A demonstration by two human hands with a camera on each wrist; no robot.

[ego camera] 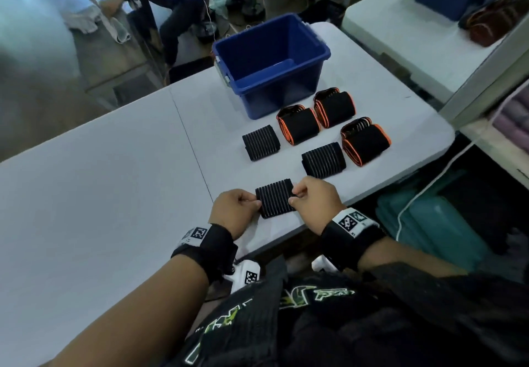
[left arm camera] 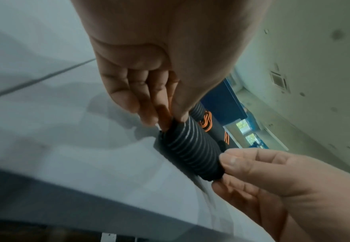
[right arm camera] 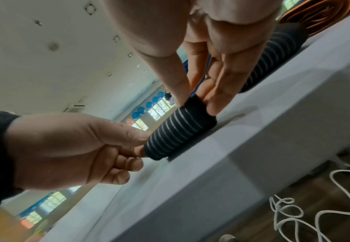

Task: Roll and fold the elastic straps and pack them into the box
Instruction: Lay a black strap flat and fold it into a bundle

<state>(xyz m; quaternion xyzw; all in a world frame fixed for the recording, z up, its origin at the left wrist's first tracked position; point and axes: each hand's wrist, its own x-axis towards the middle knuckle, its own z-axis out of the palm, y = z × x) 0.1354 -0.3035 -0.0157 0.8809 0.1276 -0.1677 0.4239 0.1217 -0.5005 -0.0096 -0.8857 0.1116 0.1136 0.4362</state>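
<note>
No legible text anywhere. Wrist bands carry square coded tags only. Green lettering on shirt unreadable.

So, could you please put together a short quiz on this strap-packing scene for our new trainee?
1. True or false: the blue box already holds a strap.
2. How many orange-edged rolls lie on the table?
3. What holds the striped roll nearest the person? A) left hand only B) both, with the right hand C) neither

Key: 1 false, what shows of its inside is bare; 2 three; 3 B, each hand pinches one end.
</note>
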